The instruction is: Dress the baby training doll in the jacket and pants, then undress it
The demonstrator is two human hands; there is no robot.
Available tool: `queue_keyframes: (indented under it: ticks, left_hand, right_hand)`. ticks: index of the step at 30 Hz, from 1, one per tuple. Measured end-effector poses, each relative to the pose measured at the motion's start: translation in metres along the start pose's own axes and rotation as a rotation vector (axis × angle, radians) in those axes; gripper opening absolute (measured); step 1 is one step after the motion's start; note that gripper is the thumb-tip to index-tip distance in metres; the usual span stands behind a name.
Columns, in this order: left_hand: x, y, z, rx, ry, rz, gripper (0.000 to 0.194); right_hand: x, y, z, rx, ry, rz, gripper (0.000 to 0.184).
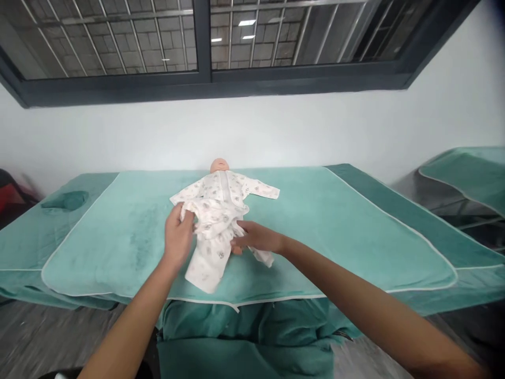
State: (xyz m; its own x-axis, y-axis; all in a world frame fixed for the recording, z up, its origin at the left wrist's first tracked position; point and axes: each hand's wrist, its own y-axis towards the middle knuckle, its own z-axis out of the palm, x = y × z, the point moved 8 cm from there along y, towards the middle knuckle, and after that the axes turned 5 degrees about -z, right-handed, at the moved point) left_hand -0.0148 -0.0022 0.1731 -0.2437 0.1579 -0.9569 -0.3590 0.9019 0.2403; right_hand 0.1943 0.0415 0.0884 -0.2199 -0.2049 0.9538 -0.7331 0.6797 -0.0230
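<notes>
Your left hand (pixel 179 234) is closed around a fold at the left side of the white printed trousers (pixel 209 258); pinch that fold lightly, between thumb and fingers, so the thin cloth doesn't stretch. Your right hand (pixel 254 237) is at the other side of the bunched cloth, fingers partly bent, but whether they grip it you cannot tell from this view. The trousers lie over the lower part of the doll, one leg spread toward the near edge of the green-covered bed (pixel 355 237), the other slanting out past your right hand. A small pinkish part (pixel 236 249), probably a foot, shows by your right fingertips, so ease the fabric around it rather than tugging across. Work both sides evenly and low, or the printed top (pixel 224 187) may ride up toward the doll's head (pixel 219 165)
</notes>
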Motion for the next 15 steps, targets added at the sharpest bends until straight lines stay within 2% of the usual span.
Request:
queue_keyframes:
  ticks: [2, 3, 5, 7, 9, 11, 13, 15]
  left_hand:
    - [-0.014, 0.005, -0.014, -0.082, -0.006, 0.001, 0.013]
    - [-0.022, 0.007, -0.017, -0.101, 0.002, 0.004, 0.014]
    - [-0.038, 0.014, -0.019, -0.109, 0.031, 0.012, 0.014]
    - [-0.056, 0.021, -0.016, -0.108, 0.049, 0.038, 0.006]
    - [-0.070, 0.027, -0.008, -0.071, 0.053, 0.056, 0.018]
    - [-0.080, 0.032, 0.002, 0.008, 0.049, 0.041, 0.032]
    - [-0.086, 0.033, 0.013, 0.106, 0.053, 0.020, 0.036]
    - [-0.091, 0.031, 0.015, 0.148, 0.044, 0.026, 0.035]
  right_hand:
    - [-0.003, -0.001, -0.002, 0.017, -0.203, 0.043, 0.034]
    - [0.003, -0.002, -0.005, -0.016, -0.270, 0.025, 0.033]
    - [0.036, -0.006, -0.017, -0.189, -0.363, -0.132, 0.041]
    - [0.085, -0.016, -0.021, -0.329, -0.437, -0.396, 0.049]
    - [0.135, -0.026, -0.008, -0.314, -0.560, -0.665, 0.041]
    - [0.169, -0.029, 0.012, -0.244, -0.761, -0.835, 0.034]
    - [0.183, -0.024, 0.028, -0.206, -1.018, -0.876, 0.033]
    - [0.183, -0.015, 0.036, -0.205, -1.255, -0.850, 0.031]
